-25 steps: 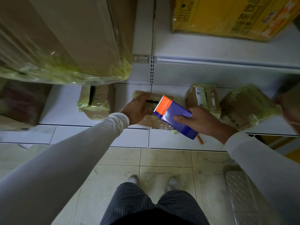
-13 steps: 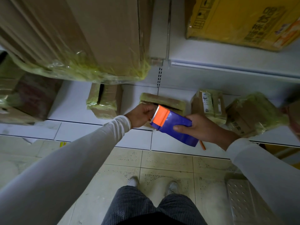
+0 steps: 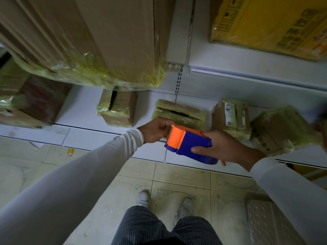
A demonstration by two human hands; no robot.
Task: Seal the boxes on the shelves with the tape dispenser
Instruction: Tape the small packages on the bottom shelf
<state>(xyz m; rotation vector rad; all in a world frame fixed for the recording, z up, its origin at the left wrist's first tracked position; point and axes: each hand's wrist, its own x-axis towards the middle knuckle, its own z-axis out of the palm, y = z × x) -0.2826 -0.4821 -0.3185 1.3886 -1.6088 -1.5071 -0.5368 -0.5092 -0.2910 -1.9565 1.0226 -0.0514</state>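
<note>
Right hand (image 3: 224,147) wraps the dispenser (image 3: 190,147), held just near of the slotted box (image 3: 178,113) on the low shelf (image 3: 83,106). Left hand (image 3: 155,130), fingers curled at the blade, probably drawing tape; whether it pinches any cannot be told. Next: lay tape across the slot.

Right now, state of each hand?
Left hand: fingers curled at the serrated orange end of the tape dispenser; what it pinches cannot be told.
Right hand: grips the dispenser's blue body.
</note>
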